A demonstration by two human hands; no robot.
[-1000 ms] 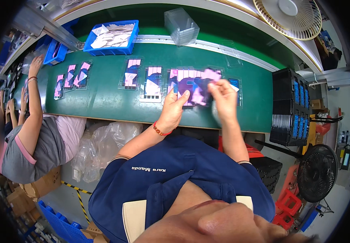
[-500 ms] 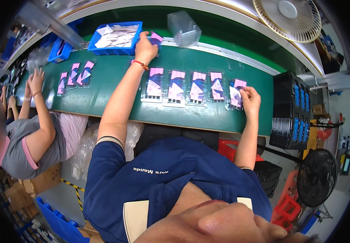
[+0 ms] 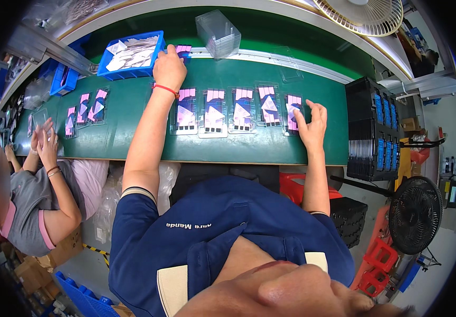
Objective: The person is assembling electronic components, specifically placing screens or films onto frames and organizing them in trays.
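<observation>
Several clear plastic trays stand in a row on the green bench, each with pink strips, a dark blue piece and a white triangular slip. My right hand (image 3: 313, 124) is at the rightmost tray (image 3: 293, 115), thumb and fingers apart; the thumb tip is at the tray's right edge. Farther back, my left hand (image 3: 170, 70) is beside a blue bin (image 3: 127, 72) of white paper slips (image 3: 135, 52). Its fingers are curled, and what they pinch is hidden. Against that hand's right side shows a pink and dark blue piece (image 3: 183, 51).
Stacked clear plastic trays (image 3: 218, 35) sit by the rear rail. More filled trays (image 3: 98, 107) lie to the left, near a co-worker's hands (image 3: 47, 142). Black crates (image 3: 371, 129) rise at the bench's right end. A black fan (image 3: 415, 214) is at the right.
My right hand has let go of the white slip at the rightmost tray, its fingers spreading apart. My left hand stays beside the bin. The whole view has shifted slightly.
</observation>
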